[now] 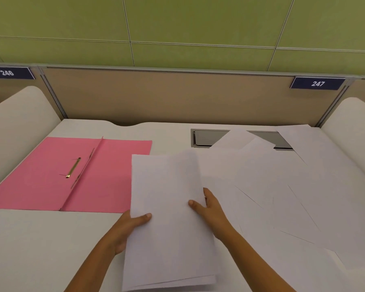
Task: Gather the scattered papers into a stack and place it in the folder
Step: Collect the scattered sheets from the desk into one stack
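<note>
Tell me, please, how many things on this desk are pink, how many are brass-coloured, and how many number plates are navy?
Pink: 1, the open folder.
Brass-coloured: 1, the fastener inside the folder.
Navy: 2, plate 246 and plate 247.
Total: 4.

Near-left corner of the surface (30, 249) is bare, easy reach; pink folder (105, 175) fills the left; loose papers (282, 197) blanket the right edge; partition (167, 98) walls off the back.

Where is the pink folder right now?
In the head view, the pink folder lies open on the desk's left side, just left of the paper stack held in both hands.
</note>
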The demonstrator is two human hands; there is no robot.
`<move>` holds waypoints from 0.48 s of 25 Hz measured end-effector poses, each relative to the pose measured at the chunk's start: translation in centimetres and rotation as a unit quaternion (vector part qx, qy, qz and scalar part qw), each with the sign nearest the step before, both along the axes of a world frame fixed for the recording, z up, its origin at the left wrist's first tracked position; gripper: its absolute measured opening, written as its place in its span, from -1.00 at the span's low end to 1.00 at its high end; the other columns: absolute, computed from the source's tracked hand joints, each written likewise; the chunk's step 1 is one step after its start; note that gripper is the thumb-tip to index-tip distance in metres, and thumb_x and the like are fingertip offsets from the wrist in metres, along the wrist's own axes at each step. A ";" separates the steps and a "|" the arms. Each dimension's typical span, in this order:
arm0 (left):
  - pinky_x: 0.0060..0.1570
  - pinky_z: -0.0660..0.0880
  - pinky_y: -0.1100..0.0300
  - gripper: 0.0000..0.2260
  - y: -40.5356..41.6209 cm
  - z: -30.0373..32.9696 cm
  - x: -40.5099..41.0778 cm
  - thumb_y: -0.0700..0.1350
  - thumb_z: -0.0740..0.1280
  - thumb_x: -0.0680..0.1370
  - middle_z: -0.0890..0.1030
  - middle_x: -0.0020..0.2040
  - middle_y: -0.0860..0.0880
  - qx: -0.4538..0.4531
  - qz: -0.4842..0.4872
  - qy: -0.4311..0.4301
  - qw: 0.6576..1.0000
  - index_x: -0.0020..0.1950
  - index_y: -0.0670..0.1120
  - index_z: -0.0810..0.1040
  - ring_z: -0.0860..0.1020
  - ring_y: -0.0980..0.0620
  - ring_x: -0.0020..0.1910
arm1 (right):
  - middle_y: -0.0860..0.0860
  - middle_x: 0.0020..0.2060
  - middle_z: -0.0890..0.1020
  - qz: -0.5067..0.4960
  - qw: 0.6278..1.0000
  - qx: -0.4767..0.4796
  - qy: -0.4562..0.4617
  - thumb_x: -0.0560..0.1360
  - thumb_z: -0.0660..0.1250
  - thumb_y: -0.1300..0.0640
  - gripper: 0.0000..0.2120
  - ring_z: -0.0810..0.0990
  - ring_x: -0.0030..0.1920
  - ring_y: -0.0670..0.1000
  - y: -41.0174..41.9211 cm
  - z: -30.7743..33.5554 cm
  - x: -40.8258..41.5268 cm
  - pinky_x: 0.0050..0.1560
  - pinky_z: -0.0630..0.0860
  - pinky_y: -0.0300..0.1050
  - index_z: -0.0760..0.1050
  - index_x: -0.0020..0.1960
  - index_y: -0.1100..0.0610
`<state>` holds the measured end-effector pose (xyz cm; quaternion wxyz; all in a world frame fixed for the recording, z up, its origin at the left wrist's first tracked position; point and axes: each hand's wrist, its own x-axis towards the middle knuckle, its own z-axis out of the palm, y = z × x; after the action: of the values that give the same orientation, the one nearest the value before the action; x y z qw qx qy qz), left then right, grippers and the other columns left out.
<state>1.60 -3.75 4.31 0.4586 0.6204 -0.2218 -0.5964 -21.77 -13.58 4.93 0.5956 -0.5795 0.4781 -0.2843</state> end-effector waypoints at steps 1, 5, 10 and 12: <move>-0.01 0.58 -0.05 -0.42 0.1 -0.2 0.8 -0.02 0.57 0.22 0.68 0.08 -0.15 -0.007 0.017 -0.027 0.999 0.19 -0.11 0.54 0.66 -0.17 0.01 | -0.08 0.13 0.60 0.000 1.000 -0.009 0.016 0.52 0.36 0.04 -0.64 0.61 0.09 -0.07 -0.2 0.0 0.8 0.07 0.60 -0.17 0.43 0.29 0.03; 0.09 0.46 0.01 -0.61 -0.2 0.0 5.4 -0.24 0.40 0.49 0.58 0.15 -0.15 -0.018 0.103 -0.096 0.990 0.30 -0.18 0.45 0.56 -0.11 0.03 | 0.00 0.10 0.61 -0.044 0.980 -0.094 0.169 0.55 0.29 0.17 -0.76 0.60 0.07 0.04 -0.8 -1.1 2.0 0.14 0.55 -0.10 0.48 0.21 0.11; 0.14 0.44 0.02 -0.61 -1.7 -0.3 9.8 -0.22 0.39 0.50 0.57 0.19 -0.12 -0.001 0.090 -0.127 0.988 0.32 -0.19 0.44 0.53 -0.11 0.10 | 0.11 0.48 0.23 0.030 0.889 -0.151 0.432 0.46 0.33 0.02 -0.35 0.28 0.44 0.23 -0.3 -2.3 -0.4 0.38 0.31 0.07 0.20 0.48 0.08; 0.10 0.48 -0.02 -0.62 -2.1 -0.8 10.5 -0.21 0.40 0.50 0.60 0.16 -0.15 0.018 0.073 -0.118 0.990 0.30 -0.20 0.47 0.57 -0.15 0.06 | 0.11 0.54 0.04 0.090 0.851 -0.105 0.506 0.44 0.30 -0.08 -0.24 0.05 0.51 0.32 0.3 -2.3 -0.8 0.44 0.18 0.18 0.03 0.54 0.00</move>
<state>12.13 -5.84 3.56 0.4605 0.7092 -0.2178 -0.4874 -22.53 -13.31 2.68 0.2300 -0.7432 0.6259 0.0544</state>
